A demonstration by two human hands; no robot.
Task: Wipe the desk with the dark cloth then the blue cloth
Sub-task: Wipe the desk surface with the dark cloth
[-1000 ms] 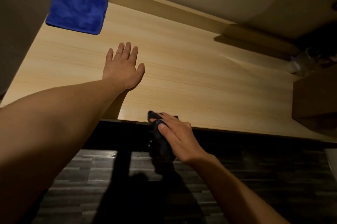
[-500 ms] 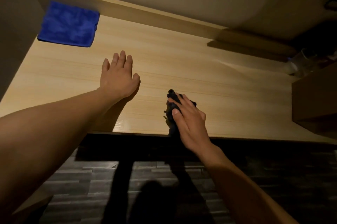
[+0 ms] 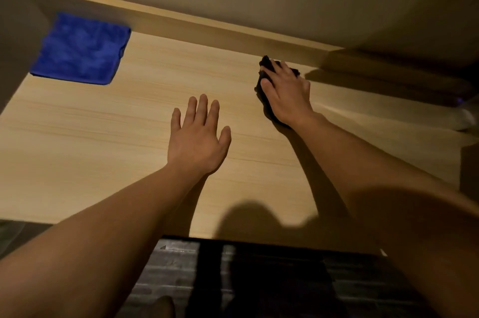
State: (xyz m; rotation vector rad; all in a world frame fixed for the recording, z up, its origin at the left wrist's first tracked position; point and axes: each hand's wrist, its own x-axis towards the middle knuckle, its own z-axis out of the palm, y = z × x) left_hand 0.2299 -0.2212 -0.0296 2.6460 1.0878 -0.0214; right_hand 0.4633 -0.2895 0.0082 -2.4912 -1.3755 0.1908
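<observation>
The light wooden desk (image 3: 108, 141) fills the middle of the view. My right hand (image 3: 286, 93) presses down on the dark cloth (image 3: 267, 65) near the desk's back edge, right of centre; the hand covers most of the cloth. My left hand (image 3: 198, 139) lies flat on the desk, palm down, fingers apart and holding nothing. The blue cloth (image 3: 81, 49) lies folded flat at the back left corner, well away from both hands.
A raised wooden lip (image 3: 207, 30) runs along the back of the desk under the wall. A dim clear object (image 3: 466, 118) sits at the far right edge. Dark floor (image 3: 259, 278) shows below the desk's front edge.
My right hand has slid the dark cloth from the front edge across to the back of the desk. The left hand stays flat on the desk.
</observation>
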